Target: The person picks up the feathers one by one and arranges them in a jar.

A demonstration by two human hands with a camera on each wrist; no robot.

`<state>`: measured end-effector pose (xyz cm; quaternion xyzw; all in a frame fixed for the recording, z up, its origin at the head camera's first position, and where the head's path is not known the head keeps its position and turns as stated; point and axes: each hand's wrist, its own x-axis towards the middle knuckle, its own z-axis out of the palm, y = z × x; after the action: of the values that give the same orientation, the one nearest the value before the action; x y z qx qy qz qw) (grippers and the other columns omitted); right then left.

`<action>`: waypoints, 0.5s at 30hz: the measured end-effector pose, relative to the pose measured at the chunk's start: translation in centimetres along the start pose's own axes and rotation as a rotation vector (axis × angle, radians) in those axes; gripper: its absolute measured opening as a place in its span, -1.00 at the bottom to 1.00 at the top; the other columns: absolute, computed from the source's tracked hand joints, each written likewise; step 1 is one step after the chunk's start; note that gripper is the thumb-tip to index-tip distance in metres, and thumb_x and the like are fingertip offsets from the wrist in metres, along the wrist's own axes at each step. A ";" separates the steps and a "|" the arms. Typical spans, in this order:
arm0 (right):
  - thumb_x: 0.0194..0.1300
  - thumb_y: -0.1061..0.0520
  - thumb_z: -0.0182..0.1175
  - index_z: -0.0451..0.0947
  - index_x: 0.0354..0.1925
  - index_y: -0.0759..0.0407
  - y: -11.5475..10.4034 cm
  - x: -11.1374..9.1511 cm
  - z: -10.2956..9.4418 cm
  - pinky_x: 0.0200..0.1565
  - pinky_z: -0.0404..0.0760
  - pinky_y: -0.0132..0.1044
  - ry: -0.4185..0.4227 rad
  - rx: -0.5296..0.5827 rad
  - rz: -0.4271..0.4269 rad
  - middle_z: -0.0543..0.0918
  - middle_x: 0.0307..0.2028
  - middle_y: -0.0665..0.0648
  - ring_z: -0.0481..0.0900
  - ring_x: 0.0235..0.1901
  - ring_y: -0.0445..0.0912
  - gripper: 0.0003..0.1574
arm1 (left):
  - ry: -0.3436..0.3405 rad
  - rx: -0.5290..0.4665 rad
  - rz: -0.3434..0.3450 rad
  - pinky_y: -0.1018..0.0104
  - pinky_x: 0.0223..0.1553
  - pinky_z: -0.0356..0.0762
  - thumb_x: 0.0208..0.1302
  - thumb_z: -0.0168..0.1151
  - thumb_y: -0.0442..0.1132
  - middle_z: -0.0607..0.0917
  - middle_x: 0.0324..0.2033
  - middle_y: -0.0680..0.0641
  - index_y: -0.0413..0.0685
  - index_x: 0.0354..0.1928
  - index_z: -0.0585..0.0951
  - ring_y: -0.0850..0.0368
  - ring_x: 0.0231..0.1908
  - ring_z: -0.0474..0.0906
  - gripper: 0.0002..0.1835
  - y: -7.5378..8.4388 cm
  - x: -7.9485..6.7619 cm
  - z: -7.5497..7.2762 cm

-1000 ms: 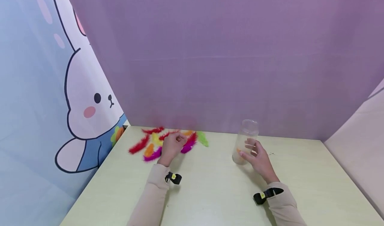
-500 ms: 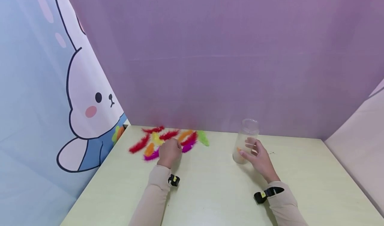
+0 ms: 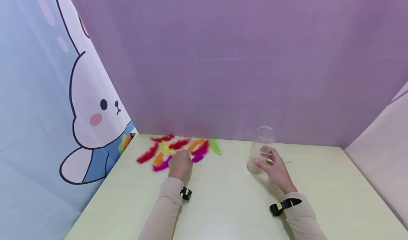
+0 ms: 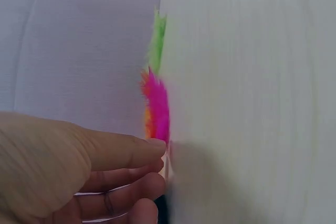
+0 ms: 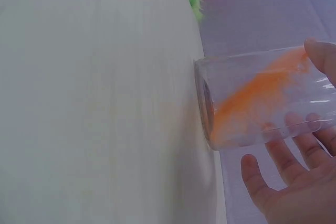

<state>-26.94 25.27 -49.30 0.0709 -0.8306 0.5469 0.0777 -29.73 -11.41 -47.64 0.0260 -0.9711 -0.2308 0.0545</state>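
Observation:
My left hand (image 3: 180,165) is down among the feathers on the table. In the left wrist view, its thumb and forefinger pinch the quill end of a magenta feather (image 4: 159,106), which lies low at the tabletop. My right hand (image 3: 276,171) holds a clear, tall jar (image 3: 259,148) standing upright, its thumb on one side and its fingers round the other. Inside that jar leans an orange feather (image 5: 257,94). Around the left hand lie red feathers (image 3: 148,153), a yellow one (image 3: 166,147), orange ones (image 3: 158,159), another magenta one (image 3: 162,164) and a lime green one (image 3: 215,147).
Both hands work over a pale wooden table (image 3: 223,197). A purple cloth (image 3: 239,63) hangs along its back edge, just behind the feathers and jar. At the left hangs a blue cloth with a cartoon rabbit (image 3: 92,116). A whitish cloth (image 3: 382,155) borders the right side.
The left hand has drawn back from the upper middle of the feathers to the magenta feather's quill end, uncovering red and orange feathers. The right hand and the jar have stayed put.

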 end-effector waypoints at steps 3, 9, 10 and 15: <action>0.35 -0.10 0.38 0.22 0.46 0.10 0.0 0.0 0.0 0.35 0.38 -0.09 0.002 -0.004 -0.002 0.42 0.40 0.15 0.42 0.37 0.08 -0.11 | 0.003 0.009 0.000 0.24 -0.67 0.26 0.28 0.26 -0.38 0.33 -0.75 0.05 -0.01 -0.70 0.42 0.15 -0.67 0.23 -0.61 -0.1 0.1 0.2; 0.35 -0.10 0.37 0.20 0.47 0.12 -0.2 -0.1 0.0 0.37 0.36 0.08 0.002 -0.003 0.003 0.40 0.42 0.22 0.41 0.38 0.13 -0.09 | 0.013 0.018 0.003 0.22 -0.66 0.27 0.26 0.27 -0.37 0.30 -0.75 0.06 0.03 -0.73 0.34 0.14 -0.67 0.24 -0.55 -0.2 0.4 0.5; 0.35 -0.10 0.37 0.20 0.47 0.12 -0.2 0.0 0.0 0.36 0.36 0.07 0.002 -0.008 0.004 0.39 0.42 0.24 0.41 0.38 0.14 -0.09 | 0.014 0.016 0.002 0.22 -0.66 0.28 0.26 0.26 -0.37 0.30 -0.75 0.07 0.03 -0.74 0.33 0.14 -0.67 0.23 -0.54 -0.2 0.4 0.5; 0.34 -0.09 0.38 0.22 0.45 0.14 -0.3 0.0 0.0 0.35 0.39 0.07 0.009 -0.017 0.011 0.38 0.42 0.28 0.42 0.37 0.15 -0.11 | 0.023 -0.003 0.010 0.23 -0.65 0.26 0.27 0.25 -0.36 0.28 -0.77 0.09 0.03 -0.79 0.32 0.14 -0.65 0.23 -0.50 0.0 0.5 0.4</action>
<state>-26.88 25.16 -49.03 0.0634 -0.8352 0.5405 0.0793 -30.29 -11.29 -47.93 0.0236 -0.9702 -0.2319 0.0670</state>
